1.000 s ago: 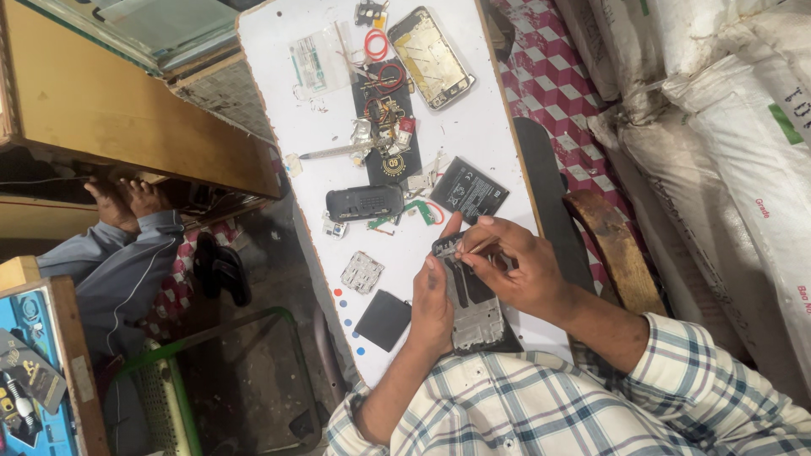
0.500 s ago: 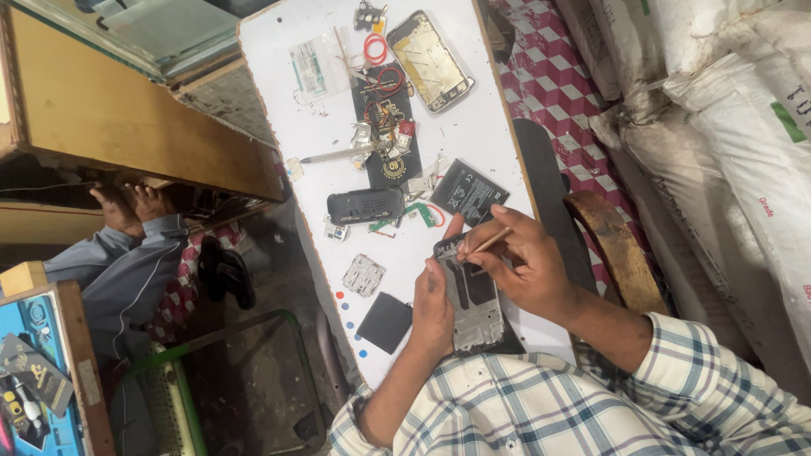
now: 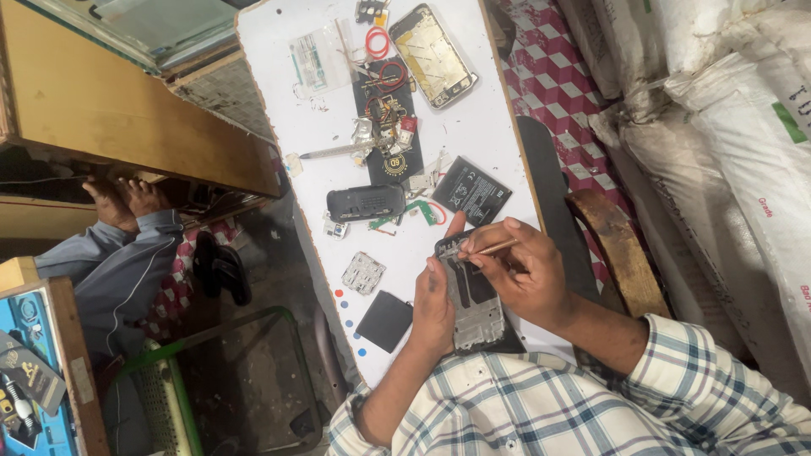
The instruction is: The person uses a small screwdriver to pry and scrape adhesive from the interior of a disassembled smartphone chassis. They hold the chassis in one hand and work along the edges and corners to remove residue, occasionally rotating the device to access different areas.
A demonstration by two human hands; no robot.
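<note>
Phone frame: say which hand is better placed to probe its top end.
Right. The right hand holds the thin tool, tip at the phone frame's top end; the left hand only steadies the frame's side.

The opened phone frame (image 3: 473,295) lies on the tabletop (image 3: 329,135) near the edge closest to the person, between the left hand (image 3: 432,300) and the right hand (image 3: 524,274), with the thin tool (image 3: 486,248) over its far end. Beside the left hand, toward the tabletop's left edge, lie a flat square piece (image 3: 384,321) and a small keypad part (image 3: 363,272). Beyond the frame sit a battery (image 3: 470,190) and a small handset (image 3: 366,203) side by side. Tweezers (image 3: 338,152) lie past the handset. Another opened phone (image 3: 433,56) rests near the far edge.
</note>
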